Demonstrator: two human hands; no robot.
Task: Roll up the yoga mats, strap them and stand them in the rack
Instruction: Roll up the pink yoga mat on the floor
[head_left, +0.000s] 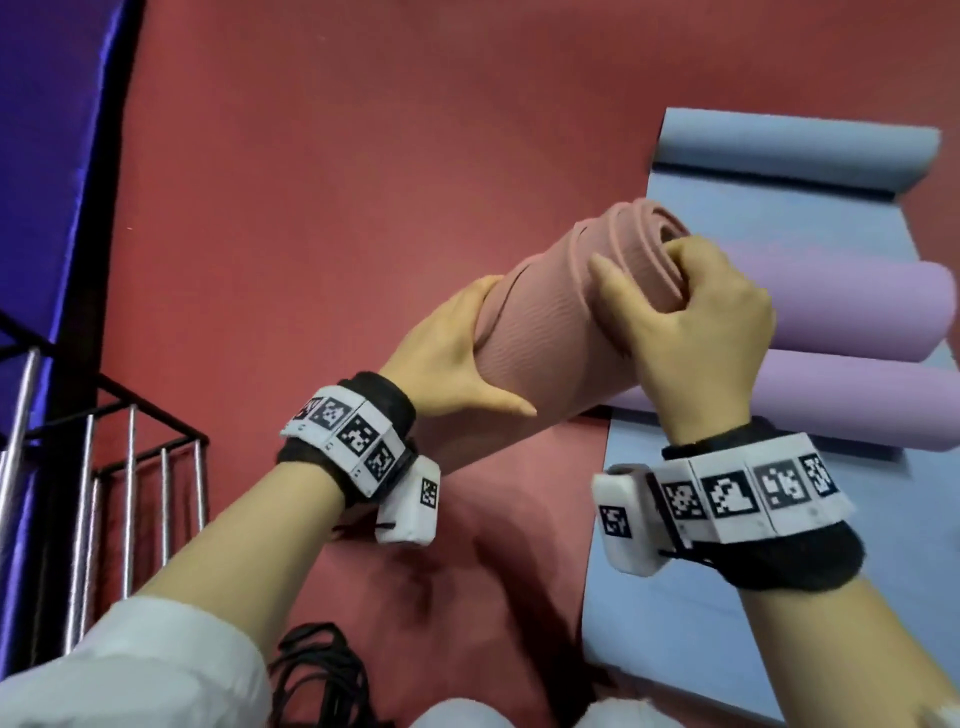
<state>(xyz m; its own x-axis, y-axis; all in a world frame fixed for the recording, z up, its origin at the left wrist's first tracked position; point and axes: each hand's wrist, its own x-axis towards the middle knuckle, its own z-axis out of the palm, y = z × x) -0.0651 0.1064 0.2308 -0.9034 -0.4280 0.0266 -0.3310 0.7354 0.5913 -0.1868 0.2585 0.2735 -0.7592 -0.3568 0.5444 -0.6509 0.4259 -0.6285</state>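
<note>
A: Where's the pink roll (545, 322) rn?
B: Off the floor, held in both hands. Long axis slants, low end toward the person, hidden behind the left wrist. Open spiral end is up & to the right.
A: Grip?
B: The left hand (447, 358) cups the roll's mid-body from its left side, thumb along the underside. Fingers are hidden behind it, prob wrapped round. The right hand (701, 332) has the roll's upper end, fingertips tucked into the spiral, thumb across the outside. Both grips are clenched on the roll, neither released.
A: Strapped?
B: No strap seen on it. The black straps (322, 670) lie heaped below the roll, by the left forearm.
A: Rack?
B: The rack (130, 467), metal bars, stands down & left of the roll, on the left hand's side, well apart.
A: So the next move turns on what?
B: My read: layers look loose at the upper end, so the right grip is what stops it unwinding. The left hand is nearer straps & rack, so that's the one to free, provided the right can hold the roll alone. To stand it in the rack, the axis must swing from slant to upright.
A: Other mats?
B: Right of the roll there's a blue mat (649, 623) flat on the floor, far end partly rolled, w/ two purple rolls (857, 306) lying on it.
</note>
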